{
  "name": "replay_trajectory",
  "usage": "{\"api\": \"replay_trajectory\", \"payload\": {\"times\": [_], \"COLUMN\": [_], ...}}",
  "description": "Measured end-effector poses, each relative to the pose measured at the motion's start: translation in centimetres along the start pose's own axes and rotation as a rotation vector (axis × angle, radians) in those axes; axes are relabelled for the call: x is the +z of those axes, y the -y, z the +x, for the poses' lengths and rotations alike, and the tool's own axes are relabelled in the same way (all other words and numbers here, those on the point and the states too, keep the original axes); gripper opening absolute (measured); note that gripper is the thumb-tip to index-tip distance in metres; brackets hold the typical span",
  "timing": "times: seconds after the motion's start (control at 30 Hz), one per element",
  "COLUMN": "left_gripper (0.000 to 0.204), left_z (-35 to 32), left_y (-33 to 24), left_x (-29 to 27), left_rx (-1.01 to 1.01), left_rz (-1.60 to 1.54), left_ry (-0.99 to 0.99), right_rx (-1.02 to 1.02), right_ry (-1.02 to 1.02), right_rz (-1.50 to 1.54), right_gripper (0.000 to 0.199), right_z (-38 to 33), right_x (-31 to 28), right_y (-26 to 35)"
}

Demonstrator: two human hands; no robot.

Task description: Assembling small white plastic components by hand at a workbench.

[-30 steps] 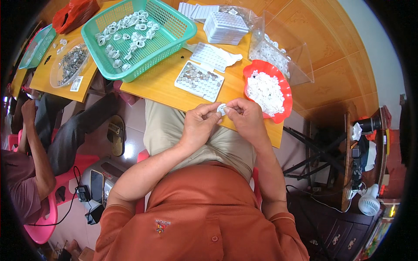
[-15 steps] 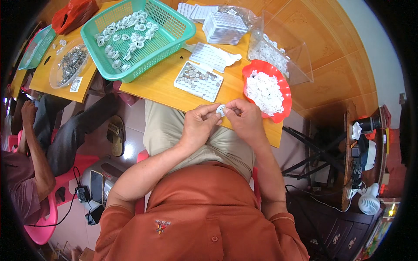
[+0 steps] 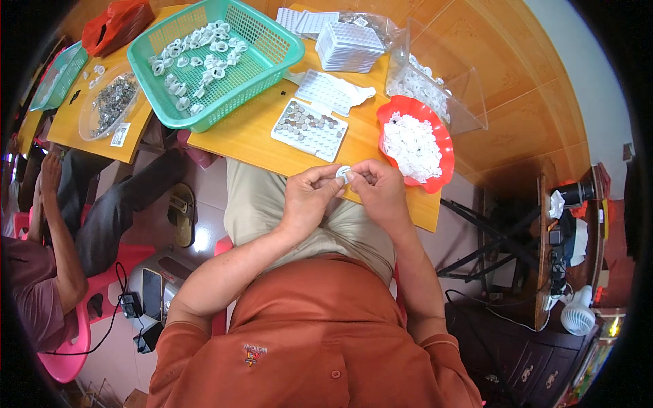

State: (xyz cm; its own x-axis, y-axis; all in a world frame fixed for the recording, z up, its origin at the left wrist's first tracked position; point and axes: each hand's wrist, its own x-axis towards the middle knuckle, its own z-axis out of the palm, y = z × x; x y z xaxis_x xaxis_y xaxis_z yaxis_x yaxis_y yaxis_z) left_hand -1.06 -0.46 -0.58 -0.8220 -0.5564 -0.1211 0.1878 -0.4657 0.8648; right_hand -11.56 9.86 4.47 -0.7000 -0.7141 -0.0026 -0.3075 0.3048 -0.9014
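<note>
Pinching a small white ring [image 3: 343, 173] between both hands at the table [image 3: 252, 136] edge, above the lap.

Far left: another person's arm [image 3: 58, 224], seated on a pink chair [image 3: 68, 353], cut off by the rim. Clear dish [image 3: 112, 102] of small grey parts, too fine to identify. Green basket [image 3: 279, 47] of white rings. White tray [image 3: 309, 129] partly filled with grey pieces, kind unclear. Left hand [image 3: 306, 200]: thumb and forefinger closed on the ring's left side. Right hand [image 3: 381, 194]: fingertips closed on its right side; the ring is mostly hidden by the fingers, so its shape is hard to tell. Stack of white trays [image 3: 350, 47] behind. Red bowl [image 3: 435, 119] heaped with white parts. Clear box [image 3: 462, 102], contents blurred. Far right: small fan [image 3: 578, 316] by dark furniture, near the rim.
</note>
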Motion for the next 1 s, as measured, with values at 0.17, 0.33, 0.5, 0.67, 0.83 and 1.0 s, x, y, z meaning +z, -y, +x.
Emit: {"api": "replay_trajectory", "payload": {"times": [0.17,0.33,0.5,0.67,0.83,1.0], "left_gripper": [0.023,0.022,0.022,0.021,0.021,0.022], "left_z": [0.1,0.2,0.1,0.2,0.2,0.0], "left_y": [0.1,0.1,-0.1,0.1,0.4,0.2], "left_x": [0.1,0.0,0.0,0.1,-0.2,0.1], "left_rx": [-0.003,-0.002,0.023,-0.002,0.055,0.06], "left_rz": [-0.015,-0.011,-0.001,-0.01,0.009,0.016], "left_ry": [-0.008,-0.002,-0.004,-0.013,-0.014,-0.037], "right_rx": [-0.15,-0.06,-0.032,-0.008,-0.087,-0.12], "right_ry": [-0.069,-0.053,-0.035,-0.026,-0.082,-0.107], "right_rz": [-0.189,-0.018,-0.072,0.057,-0.051,-0.101], "right_gripper": [0.011,0.009,0.008,0.009,0.009,0.01], "right_z": [-0.1,0.1,0.3,0.7,-0.1,-0.3], "right_x": [0.3,0.2,0.1,0.0,1.1,1.1], "right_y": [0.0,-0.4,-0.1,-2.2,-1.1,-0.4]}}
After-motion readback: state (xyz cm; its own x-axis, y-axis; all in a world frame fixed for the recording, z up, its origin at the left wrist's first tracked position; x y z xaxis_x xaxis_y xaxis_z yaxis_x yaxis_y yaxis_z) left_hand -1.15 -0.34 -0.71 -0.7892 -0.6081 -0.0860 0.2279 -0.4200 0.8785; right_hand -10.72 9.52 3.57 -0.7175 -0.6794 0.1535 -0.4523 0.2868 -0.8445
